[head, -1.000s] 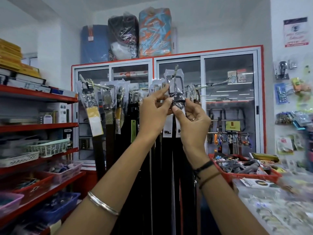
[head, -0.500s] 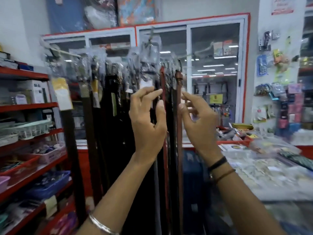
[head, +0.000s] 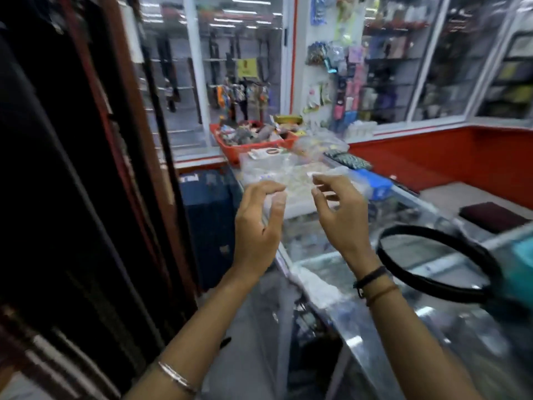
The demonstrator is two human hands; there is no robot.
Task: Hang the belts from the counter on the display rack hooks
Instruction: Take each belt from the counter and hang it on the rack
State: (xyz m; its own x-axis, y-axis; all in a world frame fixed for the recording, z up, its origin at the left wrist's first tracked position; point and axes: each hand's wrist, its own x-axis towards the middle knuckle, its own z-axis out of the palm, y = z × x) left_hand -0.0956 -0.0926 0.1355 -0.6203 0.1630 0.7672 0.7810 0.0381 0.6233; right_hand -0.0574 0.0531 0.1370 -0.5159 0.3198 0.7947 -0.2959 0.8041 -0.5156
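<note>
1. Head view: our left hand and right hand hover above the glass table, fingers half curled, spread and holding nothing.
2. A coiled black belt lies on the table, right of our right hand; hung belts fill the left.
3. Risk, we judge: a hurried grab could uncoil it or snag nearby packets.

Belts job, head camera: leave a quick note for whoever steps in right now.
Left hand: empty, fingers loosely curled, over the counter's near edge.
Right hand: empty, half open above the glass counter.
Hanging belts: on the rack at left.
One black belt lies looped on the counter, right of the right hand.
Left to do: pick it up and hook it on the rack.
</note>
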